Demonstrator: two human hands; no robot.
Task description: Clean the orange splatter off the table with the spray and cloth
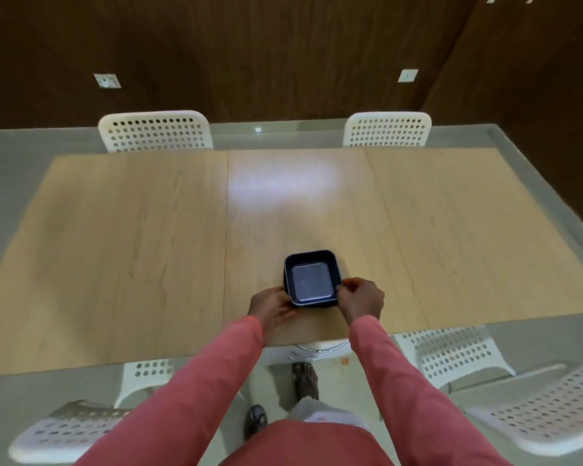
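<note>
The left hand [272, 306] lay against the near left corner of the tray [312, 279], fingers nearly straight along its side, thumb on the rim. The right hand [362, 299] pinched the tray's near right corner, fingers curled over the rim. Both arms wore pink sleeves [404, 381].

The tray was a dark blue square dish with a grey floor, and nothing could be seen inside it. It sat on the table [148, 247], by the near edge and just right of the seam that ran across the top from the tray's left side to the far edge. Whether it rested flat or was lifted slightly could not be told.

The table was pale wood, and a bright patch of glare lay beyond the tray toward the far edge. No orange mark showed on the wood; a small orange spot [344, 361] lay on the floor below the near edge, right of the tray.

Two white perforated chairs [155, 131] stood beyond the tray at the far edge. More stood on the near side, left and right of the tray. A foot [305, 380] showed on the floor under the near edge.
</note>
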